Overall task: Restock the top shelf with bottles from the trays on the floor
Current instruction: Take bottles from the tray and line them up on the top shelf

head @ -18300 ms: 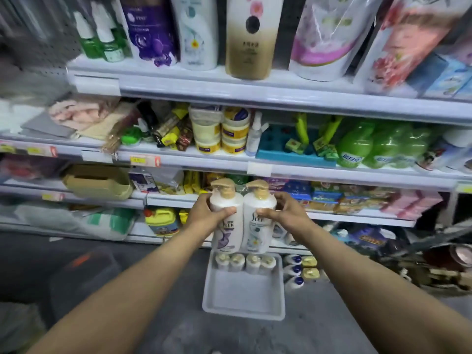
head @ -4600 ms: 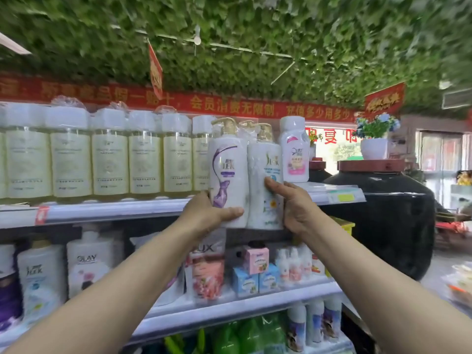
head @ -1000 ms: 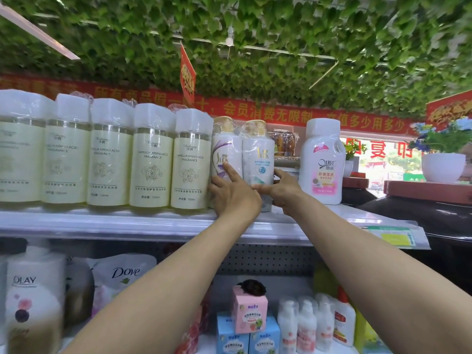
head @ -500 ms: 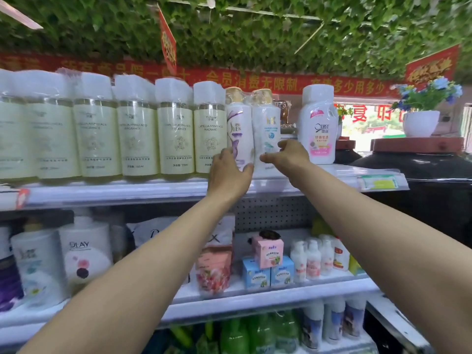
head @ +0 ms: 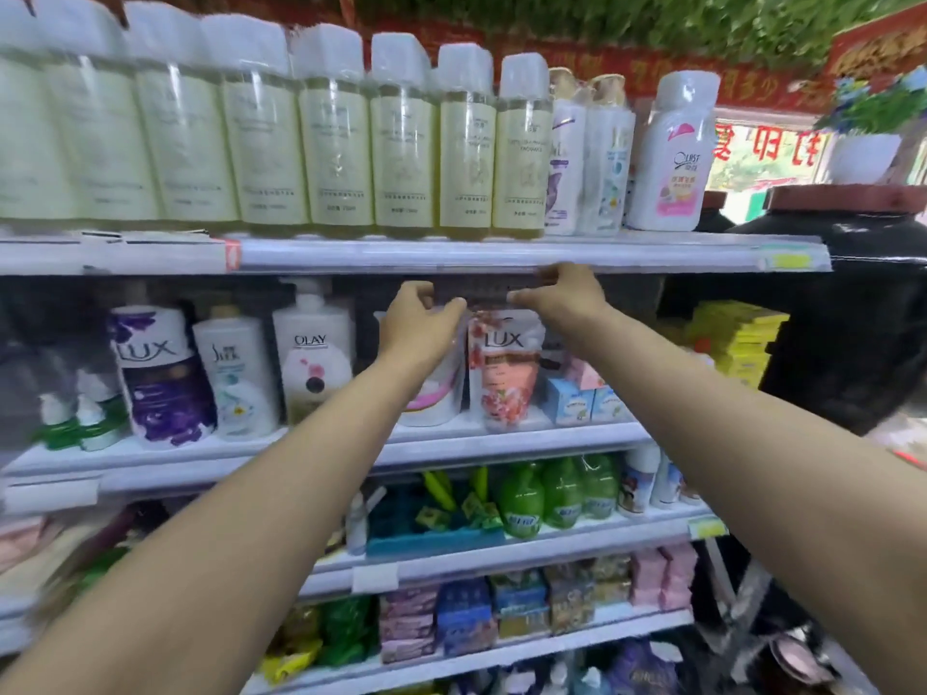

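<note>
Two pump bottles stand upright on the top shelf, side by side, pumps up. Below its edge, the left hand and right hand hang empty, fingers loosely spread.

Landmark: I take the Olay pump bottle on the second shelf as my reference.
Left of it: a white Slek bottle just beside, then a purple Lux bottle.
Far left of it: small green pump bottles, blurred.
Right of it: a pink Lux refill pouch, then pale blue boxes.
Far right of it: a stack of yellow packets against a large black jar.
Below it: green bottles one shelf down; I note boxed goods on the shelf under that.
Above right of it: a white flower pot on the jar's lid.
Overhead: green leaf ceiling and red banner, blurred.
</note>
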A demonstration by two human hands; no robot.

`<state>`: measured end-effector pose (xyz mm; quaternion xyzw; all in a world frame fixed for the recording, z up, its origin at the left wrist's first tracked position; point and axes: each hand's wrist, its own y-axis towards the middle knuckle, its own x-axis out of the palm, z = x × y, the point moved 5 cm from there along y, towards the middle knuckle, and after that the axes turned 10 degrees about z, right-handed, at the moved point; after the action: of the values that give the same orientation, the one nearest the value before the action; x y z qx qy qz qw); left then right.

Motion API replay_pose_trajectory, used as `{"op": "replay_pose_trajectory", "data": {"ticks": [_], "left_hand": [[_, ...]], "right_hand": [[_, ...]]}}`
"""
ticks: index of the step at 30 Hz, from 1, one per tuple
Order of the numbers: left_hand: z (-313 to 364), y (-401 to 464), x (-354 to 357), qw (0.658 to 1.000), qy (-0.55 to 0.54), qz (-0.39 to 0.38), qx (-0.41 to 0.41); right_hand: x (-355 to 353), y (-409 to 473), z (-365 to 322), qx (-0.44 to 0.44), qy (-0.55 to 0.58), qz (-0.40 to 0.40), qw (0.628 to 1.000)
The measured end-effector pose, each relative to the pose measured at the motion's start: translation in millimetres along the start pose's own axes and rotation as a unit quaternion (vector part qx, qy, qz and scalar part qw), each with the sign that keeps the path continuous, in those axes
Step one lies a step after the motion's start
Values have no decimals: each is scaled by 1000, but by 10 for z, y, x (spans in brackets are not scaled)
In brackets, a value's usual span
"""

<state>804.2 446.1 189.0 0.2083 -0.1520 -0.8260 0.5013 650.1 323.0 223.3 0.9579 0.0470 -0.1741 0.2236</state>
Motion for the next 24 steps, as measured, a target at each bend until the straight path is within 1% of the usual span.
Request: {"op": "replay_pose_trajectory", "data": {"ticks": [2,6,9,12,15,19,24], "left_hand": [[-333,-97,-240,999,-3,-7,-34],[-876,-329,-433,996,2,-29,-90],[-1310,-541,-529,989,-3,-56,-136],[-1723,-777,-598,974,-24,-81,-211],[-2114,-945,-647,958,-28,-89,-270],[-2518,-1192,-695,947,-21,-91,-306],[-3016,-1498,-688,922,0,-82,-378]], "right_hand": [[278,-291,102,23,2,-21,1000],[681,-744,410,65,-8,-36,997],[984,-1123,715,119,-10,-77,990],[1195,-1426,1024,156,-23,-109,981],[1396,-1661,1300,187,-36,-126,974],[1651,-1922,1663,217,-51,-163,961],[1877,-2172,2101,250,-64,-206,944]]}}
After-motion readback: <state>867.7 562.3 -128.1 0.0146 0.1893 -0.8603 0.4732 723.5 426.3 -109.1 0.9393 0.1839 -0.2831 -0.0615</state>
